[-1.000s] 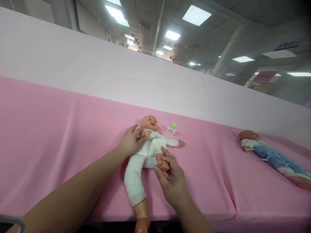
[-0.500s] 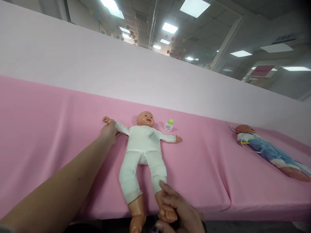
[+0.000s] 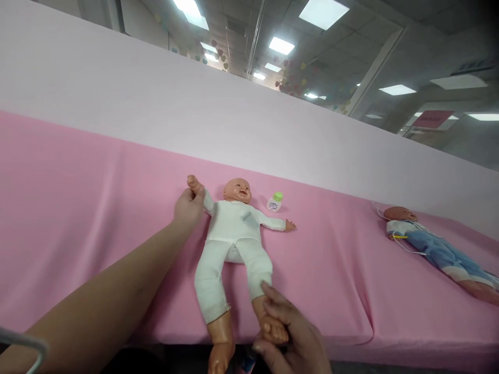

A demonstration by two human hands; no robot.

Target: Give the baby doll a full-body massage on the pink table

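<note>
- Lying face up on the pink sheet (image 3: 78,208), the doll (image 3: 234,234) runs head-far, feet-near; its long axis points almost straight away from the person, tipped slightly so the feet hang past the near edge of the padded table
- left hand (image 3: 189,208) is clasped around the doll's wrist, on the person's left; that arm of the doll is stretched up and out, its small fist poking above the fingers; the person's forearm reaches long and nearly straight from the lower left corner
- right hand (image 3: 290,337) is closed around the doll's foot, the one on the person's right, at the table's near edge; fingers wrap the ankle and sole, wrist bent low at the bottom of the view
- right hand is the nearer one to the person's body; left hand is far out, level with the doll's head; the two grips sit at opposite corners of the doll, so it is held along a diagonal
- doll's other arm lies flat, spread toward a small bottle (image 3: 275,202) with a green cap, which stands just beside the head, apart from both hands
- doll's other leg lies free, bare foot over the edge
- second doll (image 3: 436,241) in blue lies well off to the right on the same sheet; nobody touches it
</note>
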